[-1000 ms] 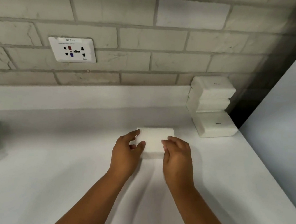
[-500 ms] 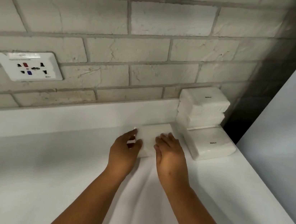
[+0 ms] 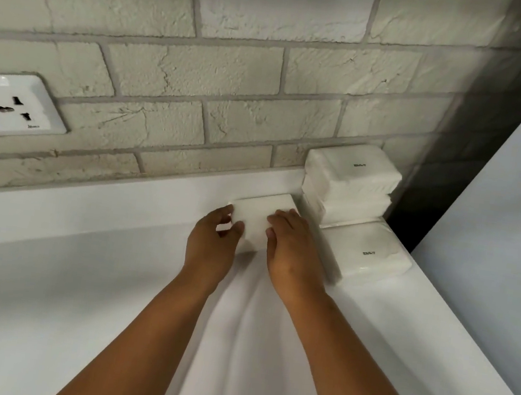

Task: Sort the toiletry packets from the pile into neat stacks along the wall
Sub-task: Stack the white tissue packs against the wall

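1. Left hand (image 3: 213, 241) and right hand (image 3: 292, 251) both on one white packet (image 3: 258, 215): left thumb and fingers curled round its near-left corner, right fingers laid curved over its right side, gripping from either end.
2. Packet lying flat on the white surface (image 3: 75, 289), directly ahead of the fingertips, far edge close to or against the raised ledge (image 3: 120, 198) at the foot of the brick wall (image 3: 237, 61). Held two-handed, probably to square it up and start a fresh stack beside the others.
3. Just right of the right hand, a stack of packets (image 3: 350, 182) pushed up to the wall, about three high, top one bearing a small dark printed mark, too small to read.
4. In front of that stack, near the right wrist, a single packet (image 3: 367, 254) flat on the surface, same tiny unreadable mark.
5. Well to the left of the left hand, a wall socket (image 3: 9, 108) with a label strip reading "PP-1", partly cut off by the frame edge.
6. Far right, a plain pale panel (image 3: 517, 198) closing off the corner.
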Demonstrator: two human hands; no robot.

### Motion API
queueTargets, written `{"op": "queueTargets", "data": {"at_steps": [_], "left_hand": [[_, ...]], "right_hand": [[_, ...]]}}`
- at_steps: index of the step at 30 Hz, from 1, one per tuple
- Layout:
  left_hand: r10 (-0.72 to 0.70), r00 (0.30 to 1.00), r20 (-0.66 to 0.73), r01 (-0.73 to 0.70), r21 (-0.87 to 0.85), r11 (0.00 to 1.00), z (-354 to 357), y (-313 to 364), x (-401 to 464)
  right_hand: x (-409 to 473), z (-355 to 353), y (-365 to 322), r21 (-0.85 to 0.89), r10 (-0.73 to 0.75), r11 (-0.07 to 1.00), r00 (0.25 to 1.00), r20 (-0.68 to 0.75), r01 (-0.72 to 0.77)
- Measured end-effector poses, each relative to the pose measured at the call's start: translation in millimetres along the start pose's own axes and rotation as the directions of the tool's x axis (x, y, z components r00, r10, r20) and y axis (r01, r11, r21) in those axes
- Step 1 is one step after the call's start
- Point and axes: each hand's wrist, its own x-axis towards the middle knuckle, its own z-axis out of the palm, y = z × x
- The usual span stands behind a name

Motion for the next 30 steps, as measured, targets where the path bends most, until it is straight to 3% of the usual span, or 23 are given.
{"op": "queueTargets", "data": {"at_steps": [9, 17, 23, 27, 30], "left_hand": [[-0.012, 1.000, 0.017, 0.011, 0.023, 1.000, 0.2, 0.7, 9.7], [0.074, 0.996, 0.039, -0.079, 0.149, 0.986, -15.1, 5.3, -2.2], [0.140, 0.990, -0.031, -0.129, 0.230, 0.964, -69.5, 14.4, -28.3], [0.193, 0.976, -0.100, -0.154, 0.311, 0.938, -125.0, 8.7, -55.9], [0.187, 0.965, -0.183, -0.116, 0.343, 0.932, -173.4, -4.9, -81.6]], "right_hand": [[8.5, 4.2, 3.6, -0.047, 0.067, 0.997, 0.993, 0.095, -0.063], [14.1, -7.5, -8.8, -0.265, 0.137, 0.961, 0.973, 0.185, -0.085], [-0.9, -19.0, -55.1, -0.086, 0.090, 0.994, 0.977, 0.192, -0.074], [-21.1, -25.2, -109.3, 0.054, 0.068, 0.995, 0.952, 0.300, -0.088], [-36.8, -22.3, -153.0, 0.110, -0.035, 0.994, 0.941, 0.337, -0.002]]}}
